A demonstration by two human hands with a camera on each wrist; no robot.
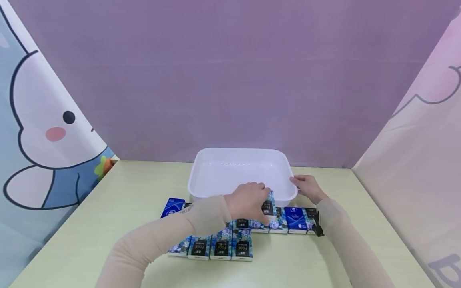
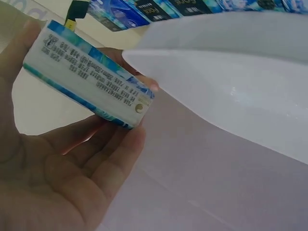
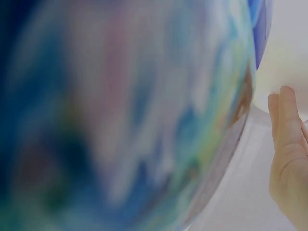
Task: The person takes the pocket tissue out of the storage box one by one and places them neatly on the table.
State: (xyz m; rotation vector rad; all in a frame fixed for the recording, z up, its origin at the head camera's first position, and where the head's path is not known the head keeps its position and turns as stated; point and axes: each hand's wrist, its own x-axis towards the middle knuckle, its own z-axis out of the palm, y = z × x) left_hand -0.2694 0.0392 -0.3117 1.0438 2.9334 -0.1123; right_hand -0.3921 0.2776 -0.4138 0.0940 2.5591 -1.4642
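Note:
In the head view my left hand [image 1: 247, 201] holds a tissue pack [image 1: 269, 207] with a blue floral cover, above the row of packs at the basin's front edge. The left wrist view shows that pack's white side with printed text [image 2: 86, 72] between thumb and fingers. At the right end of the white plastic basin [image 1: 192, 178], my right hand [image 1: 308, 188] pinches the rim. Two fairly straight fingers [image 3: 288, 118] of it appear in the right wrist view, where a blurred floral pack [image 3: 134, 106] fills most of the picture.
Several floral tissue packs [image 1: 221, 247] lie in rows before the basin, partly hidden by the left arm. Plain blue packs [image 1: 295, 219] lie among them. Behind the pale yellow table [image 1: 151, 176] stands a purple wall [image 1: 234, 100], with cartoon-printed cloths at both sides.

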